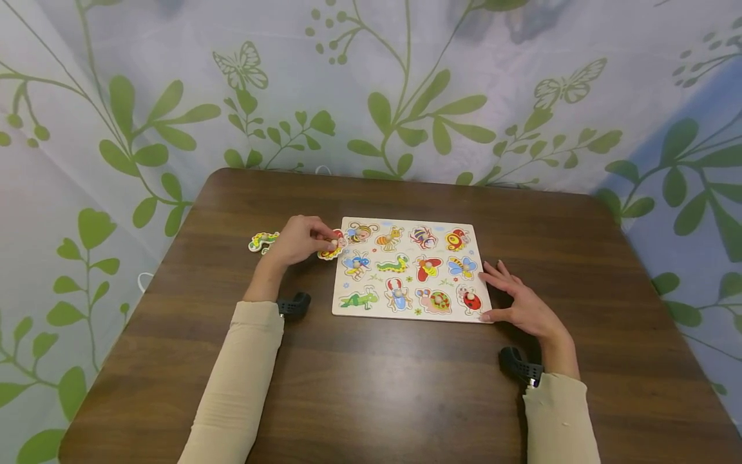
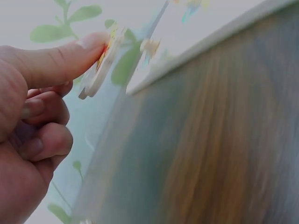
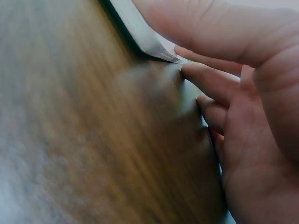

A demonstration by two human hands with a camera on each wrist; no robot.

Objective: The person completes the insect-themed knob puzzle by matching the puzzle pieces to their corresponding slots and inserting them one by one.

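Note:
My left hand (image 1: pixel 298 240) pinches a red-and-yellow knobbed puzzle piece (image 1: pixel 329 253) between thumb and fingers, just off the left edge of the wooden peg puzzle board (image 1: pixel 406 251). In the left wrist view the same piece (image 2: pixel 100 67) is seen edge-on, lifted and tilted, with the other fingers curled below. Thumb and fingers of my right hand (image 1: pixel 524 308) touch the board's right edge near its lower corner, fingers fairly straight. Bug pictures cover the board, several with wooden knobs, such as the snail (image 1: pixel 438 301) and the ladybug (image 1: pixel 471 299).
A green caterpillar piece (image 1: pixel 263 240) lies on the brown table (image 1: pixel 394 386) left of my left hand, partly hidden by it. Behind the table hangs a leaf-patterned curtain (image 1: pixel 348 84). Each wrist wears a black camera mount (image 1: pixel 294 305).

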